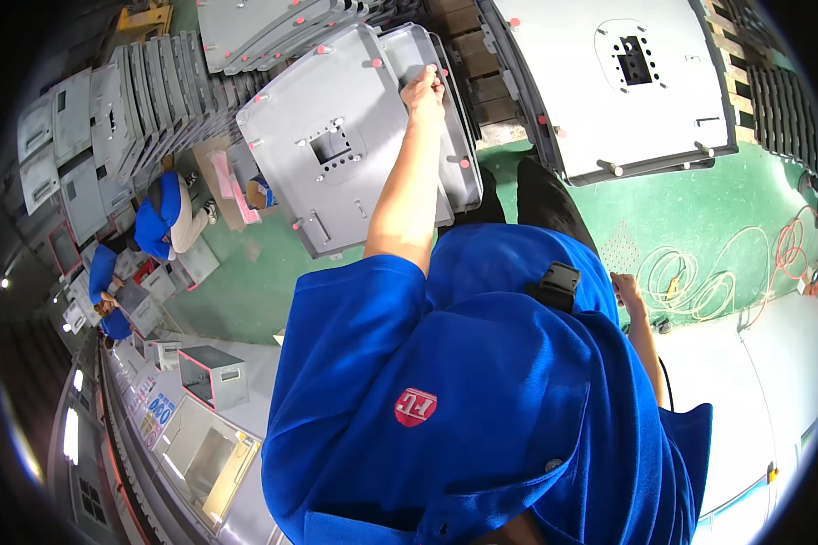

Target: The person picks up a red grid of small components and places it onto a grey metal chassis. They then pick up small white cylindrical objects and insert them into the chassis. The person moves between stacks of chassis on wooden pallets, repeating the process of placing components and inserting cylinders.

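My left hand (423,94) reaches forward, its fingers curled over the raised rim of a grey metal panel (463,186) with red plugs. Overlapping that panel on its left is another grey metal panel (286,113), tilted, with a rectangular cutout, round holes and small studs. My right hand (626,289) hangs low beside my body, apart from the panels. Its fingers are curled in, and nothing shows in them, though the shirt hides part of the hand.
A large pale panel (591,118) lies on a pallet at the right front. Stacked panels (159,100) stand at the left. Coiled hoses (691,282) lie on the green floor (254,291). A co-worker in blue (159,218) bends over at the left, near a grey box (214,377).
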A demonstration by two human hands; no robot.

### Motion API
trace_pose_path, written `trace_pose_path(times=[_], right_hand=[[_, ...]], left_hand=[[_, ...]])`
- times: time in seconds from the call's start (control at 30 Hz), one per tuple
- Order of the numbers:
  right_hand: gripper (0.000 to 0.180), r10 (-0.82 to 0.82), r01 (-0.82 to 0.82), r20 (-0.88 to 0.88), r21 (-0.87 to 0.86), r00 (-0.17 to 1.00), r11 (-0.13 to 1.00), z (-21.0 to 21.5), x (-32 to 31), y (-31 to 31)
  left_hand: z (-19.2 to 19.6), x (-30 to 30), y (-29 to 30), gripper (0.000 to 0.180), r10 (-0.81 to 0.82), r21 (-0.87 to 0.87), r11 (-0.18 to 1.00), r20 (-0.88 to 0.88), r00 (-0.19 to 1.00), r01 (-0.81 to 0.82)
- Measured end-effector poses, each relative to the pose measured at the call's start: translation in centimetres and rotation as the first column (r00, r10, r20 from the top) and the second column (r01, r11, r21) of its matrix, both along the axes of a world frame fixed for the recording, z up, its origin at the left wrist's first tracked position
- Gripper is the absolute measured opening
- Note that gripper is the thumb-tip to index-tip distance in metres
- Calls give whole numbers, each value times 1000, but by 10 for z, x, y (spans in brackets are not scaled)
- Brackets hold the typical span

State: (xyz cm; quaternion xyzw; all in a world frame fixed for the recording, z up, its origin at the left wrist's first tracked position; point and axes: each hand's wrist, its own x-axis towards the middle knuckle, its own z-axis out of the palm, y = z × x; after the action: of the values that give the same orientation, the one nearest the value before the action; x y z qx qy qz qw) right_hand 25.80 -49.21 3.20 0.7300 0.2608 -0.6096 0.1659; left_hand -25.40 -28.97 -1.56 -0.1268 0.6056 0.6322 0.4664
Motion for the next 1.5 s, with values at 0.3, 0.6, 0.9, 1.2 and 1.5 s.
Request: trace_pose_path(times=[0.3, 0.6, 0.9, 1.2, 1.5], right_hand=[[38, -10, 10, -18, -5, 1000, 1000, -4, 2, 1], [39, -1, 1, -2, -29, 1000, 1000, 0, -2, 2], [38, 5, -5, -23, 8, 1000, 1000, -6, 5, -1], [38, 12, -12, 8, 21, 1000, 1000, 5, -2, 2], [38, 65, -66, 9, 6, 998, 998, -4, -12, 12]], left_hand=[[-3, -2, 0, 10, -6, 0, 1000, 0, 1000, 6], [-3, -2, 1, 8, -21, -21, 1000, -2, 1000, 21], [-8, 1, 0, 8, -25, -31, 999, -84, 996, 22], [2, 1, 5, 22, -118, -144, 985, -134, 984, 98], [2, 3, 0, 25, -150, -124, 980, 66, 986, 158]])
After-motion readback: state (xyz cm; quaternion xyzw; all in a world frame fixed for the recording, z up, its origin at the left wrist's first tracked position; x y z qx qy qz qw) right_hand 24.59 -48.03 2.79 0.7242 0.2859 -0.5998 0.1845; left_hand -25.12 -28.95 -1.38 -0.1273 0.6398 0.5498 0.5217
